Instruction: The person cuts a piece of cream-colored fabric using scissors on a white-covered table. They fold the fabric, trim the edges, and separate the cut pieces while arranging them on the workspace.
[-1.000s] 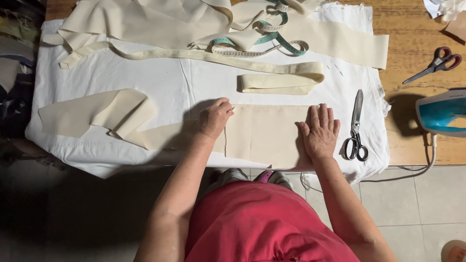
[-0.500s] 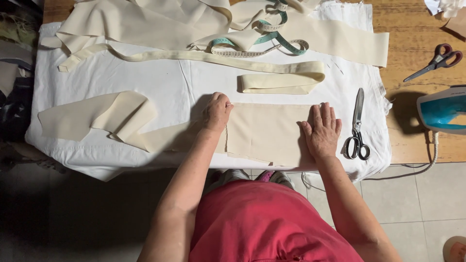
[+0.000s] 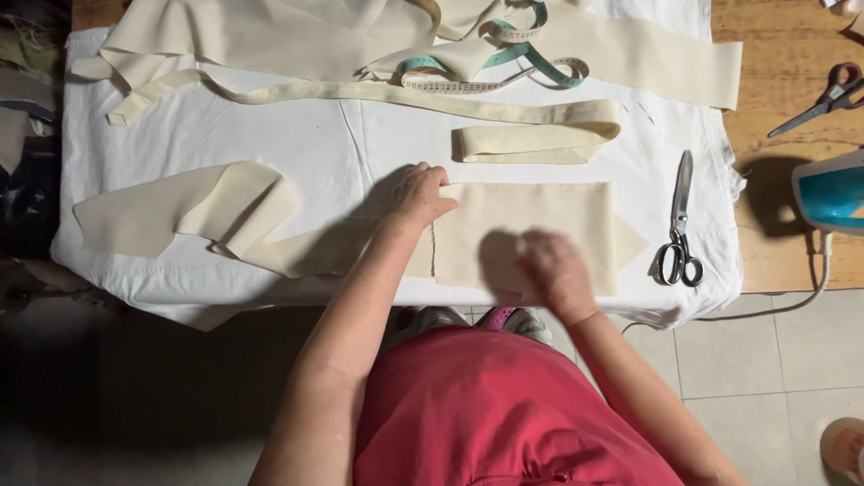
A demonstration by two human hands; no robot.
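My left hand (image 3: 421,194) presses on the upper left corner of a folded cream fabric rectangle (image 3: 540,216) that lies on the white cloth-covered table (image 3: 360,153). Fingers of that hand curl at the fabric's top edge. My right hand (image 3: 553,273) is blurred with motion over the fabric's lower middle, fingers bent inward; nothing shows in it. A long cream strip (image 3: 225,211) runs off to the left from under the rectangle.
Black-handled scissors (image 3: 677,225) lie right of the fabric. A folded cream band (image 3: 540,139), a teal tape measure (image 3: 504,67) and more cream cloth (image 3: 270,36) sit farther back. A blue iron (image 3: 832,193) and red-handled scissors (image 3: 823,94) rest on the wooden surface at right.
My right hand has slid left and toward me from the fabric's right edge to its lower middle. My left hand moved slightly up to the fabric's top left corner.
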